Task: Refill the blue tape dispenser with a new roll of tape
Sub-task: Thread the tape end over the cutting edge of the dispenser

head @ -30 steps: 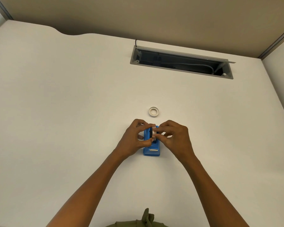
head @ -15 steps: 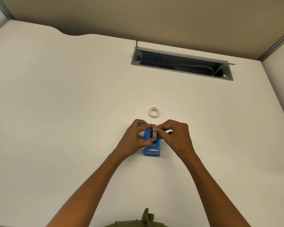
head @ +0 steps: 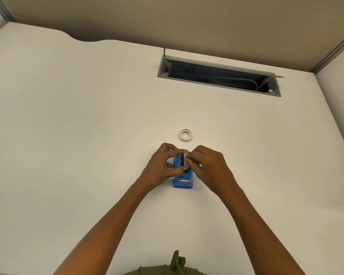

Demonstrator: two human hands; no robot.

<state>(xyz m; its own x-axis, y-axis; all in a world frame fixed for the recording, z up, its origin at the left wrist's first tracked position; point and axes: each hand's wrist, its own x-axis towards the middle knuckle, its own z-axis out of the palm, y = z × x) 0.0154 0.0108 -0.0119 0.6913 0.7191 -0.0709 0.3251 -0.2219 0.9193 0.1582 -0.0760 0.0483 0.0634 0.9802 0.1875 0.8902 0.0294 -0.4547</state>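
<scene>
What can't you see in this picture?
Head view only:
- Roll in the dispenser: mostly hidden by the left hand and right hand; whether it is seated is unclear.
- Dispenser's far end: covered by fingers.
- Ring on the desk: too small to tell if tape is left.
- Desk slot: inside too dark.
- Green cloth: cut off by the bottom edge.

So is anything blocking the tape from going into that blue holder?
Nothing visible does. Both the left hand and right hand hold the tape roll right over the blue dispenser. The white ring lies apart, farther back.
</scene>
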